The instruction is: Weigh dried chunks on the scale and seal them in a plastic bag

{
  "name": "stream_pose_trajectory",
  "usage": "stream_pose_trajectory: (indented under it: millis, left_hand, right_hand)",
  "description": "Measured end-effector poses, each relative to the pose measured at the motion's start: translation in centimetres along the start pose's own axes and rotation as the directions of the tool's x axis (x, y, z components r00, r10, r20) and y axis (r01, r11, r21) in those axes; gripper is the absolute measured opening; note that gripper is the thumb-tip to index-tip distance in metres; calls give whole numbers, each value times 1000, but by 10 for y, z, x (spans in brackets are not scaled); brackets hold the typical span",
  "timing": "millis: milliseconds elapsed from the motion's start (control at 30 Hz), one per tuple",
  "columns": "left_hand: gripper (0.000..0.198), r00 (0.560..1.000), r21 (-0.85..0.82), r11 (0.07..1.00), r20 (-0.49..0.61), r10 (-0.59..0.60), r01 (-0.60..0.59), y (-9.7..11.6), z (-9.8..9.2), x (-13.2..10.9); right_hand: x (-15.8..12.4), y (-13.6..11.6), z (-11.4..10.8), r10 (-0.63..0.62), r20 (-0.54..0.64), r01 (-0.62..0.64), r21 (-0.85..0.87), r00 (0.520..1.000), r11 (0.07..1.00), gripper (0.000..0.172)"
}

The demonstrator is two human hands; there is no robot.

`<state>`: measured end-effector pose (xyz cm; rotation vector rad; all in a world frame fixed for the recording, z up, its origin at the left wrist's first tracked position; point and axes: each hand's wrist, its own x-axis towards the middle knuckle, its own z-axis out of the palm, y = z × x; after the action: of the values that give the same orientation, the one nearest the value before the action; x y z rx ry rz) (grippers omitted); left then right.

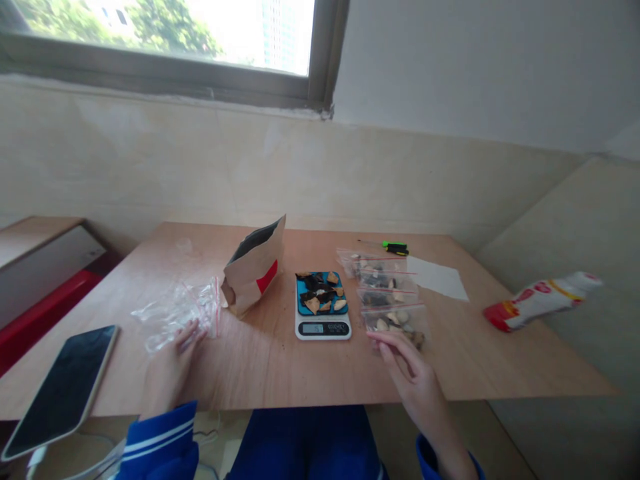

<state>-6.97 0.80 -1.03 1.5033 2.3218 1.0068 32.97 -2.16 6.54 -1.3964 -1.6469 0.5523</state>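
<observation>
My left hand (170,363) lies flat on the table, fingers stretched out onto a pile of empty clear zip bags (177,310). My right hand (407,370) reaches forward with fingers extended, their tips touching the nearest filled zip bag (397,320) of dried pieces. Behind that bag lie more filled bags (380,277) in a row. A small white kitchen scale (321,307) stands in the middle, its blue platform loaded with dark and pale pieces. An open brown paper bag (255,270) with a red patch leans to the scale's left.
A phone (63,387) lies at the table's front left corner. A green and black tool (395,248) and a white sheet (437,277) lie at the back right. A red and white packet (540,300) rests on the ledge to the right. A low cabinet (35,260) stands left.
</observation>
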Motion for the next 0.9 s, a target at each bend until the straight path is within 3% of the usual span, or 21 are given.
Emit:
stream_pose_trajectory:
  millis: [100, 167, 233, 300, 367, 433, 500, 533, 733, 900]
  left_hand:
    - [39, 989, -11, 992, -77, -130, 129, 29, -14, -15]
    - [46, 952, -38, 991, -275, -131, 126, 56, -22, -32]
    - [45, 884, -96, 992, -466, 27, -81, 82, -25, -52]
    - [47, 805, -116, 927, -542, 242, -357, 100, -21, -74]
    - [58, 721, -107, 790, -495, 485, -604, 110, -13, -95]
    - [63, 583, -105, 589, -361, 728, -801, 116, -3, -113]
    - [61, 477, -139, 457, -261, 839, -879, 123, 9, -129]
    - [60, 464, -162, 436, -230, 856, -885, 126, 15, -136]
    - [57, 564, -352, 492, -136, 814, -796, 141, 30, -152]
    - [48, 653, -538, 501, -129, 746, -679, 128, 31, -149]
  right_hand:
    - [0, -3, -3, 12, -18, -11, 5, 1000, 1000, 26]
    - [-2, -9, 2, 22, 24, -23, 45, 999, 999, 27]
    - [-7, -19, 14, 43, 92, -54, 113, 995, 992, 28]
    - [-14, -30, 27, 71, 166, -105, 207, 983, 973, 31]
    - [-21, -41, 41, 71, 230, -145, 325, 971, 934, 35]
    - [-27, -49, 51, 49, 244, -158, 452, 969, 878, 40]
    - [-30, -53, 56, 66, 225, -181, 539, 972, 823, 42]
    - [-31, -53, 57, 96, 212, -201, 561, 973, 803, 41]
    - [-32, -41, 55, 255, 156, -298, 569, 954, 767, 27]
    - [-32, -41, 61, 232, 157, -280, 556, 960, 783, 25]
